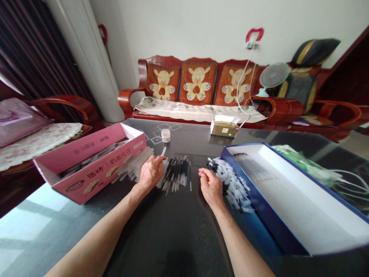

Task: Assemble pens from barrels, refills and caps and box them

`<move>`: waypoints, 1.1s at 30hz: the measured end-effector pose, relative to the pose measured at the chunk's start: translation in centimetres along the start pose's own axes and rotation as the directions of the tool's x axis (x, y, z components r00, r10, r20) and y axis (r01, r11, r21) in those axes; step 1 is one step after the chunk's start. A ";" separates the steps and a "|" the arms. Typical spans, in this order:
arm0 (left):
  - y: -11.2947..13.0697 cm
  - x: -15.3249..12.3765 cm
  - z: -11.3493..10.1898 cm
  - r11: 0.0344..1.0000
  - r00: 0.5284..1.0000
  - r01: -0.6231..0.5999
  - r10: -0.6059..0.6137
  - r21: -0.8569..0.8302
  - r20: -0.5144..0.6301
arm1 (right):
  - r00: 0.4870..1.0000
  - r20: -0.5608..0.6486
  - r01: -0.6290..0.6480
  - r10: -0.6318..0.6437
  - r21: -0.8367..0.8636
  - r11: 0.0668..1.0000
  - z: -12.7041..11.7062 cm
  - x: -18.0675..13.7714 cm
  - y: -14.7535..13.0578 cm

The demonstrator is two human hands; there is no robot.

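My left hand [150, 174] is closed, and the end of a whitish translucent tube [164, 151], like a pen barrel, sticks up from its fingers. Beside it lies a bundle of clear tubes [134, 163], partly hidden by the hand. Between my hands, black-filled pen refills [176, 172] are spread in a row, with a single refill [190, 177] apart on the right. My right hand [211, 186] has its fingers curled together left of a heap of white and black pen caps [233, 184]; anything inside its grip is hidden.
On the left stands a pink box [89, 169] holding more thin tubes. A blue box [265, 219] with a row of pens [253, 167] is at right, next to a green-white packet [308, 163]. Behind are a small jar [165, 135] and a tissue box [225, 129].
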State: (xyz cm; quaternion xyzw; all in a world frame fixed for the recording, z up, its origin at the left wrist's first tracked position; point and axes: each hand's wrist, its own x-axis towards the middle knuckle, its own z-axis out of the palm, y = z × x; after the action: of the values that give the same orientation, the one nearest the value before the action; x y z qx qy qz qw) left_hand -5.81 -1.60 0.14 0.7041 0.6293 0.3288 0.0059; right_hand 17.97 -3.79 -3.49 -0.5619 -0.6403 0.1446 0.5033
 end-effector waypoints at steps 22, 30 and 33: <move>0.2 -1.7 1.7 0.903 0.896 -0.421 0.428 0.083 -0.115 | 0.993 -0.080 0.063 -0.091 -0.299 0.952 0.4 -0.4 -0.2; 1.4 -1.6 0.8 0.853 0.843 -0.504 0.520 0.137 -0.137 | 0.994 0.065 0.103 -0.085 -0.378 0.920 0.0 -0.5 0.1; 1.8 -1.7 1.1 0.822 0.816 -0.566 0.570 0.065 -0.098 | 0.996 0.010 0.083 -0.085 -0.382 0.921 0.0 -0.5 0.2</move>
State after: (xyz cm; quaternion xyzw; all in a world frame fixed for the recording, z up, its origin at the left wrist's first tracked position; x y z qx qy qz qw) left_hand -3.73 -2.99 -0.75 0.8398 0.3956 0.3446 -0.1396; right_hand 17.99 -4.14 -3.87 -0.6217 -0.6779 -0.0064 0.3922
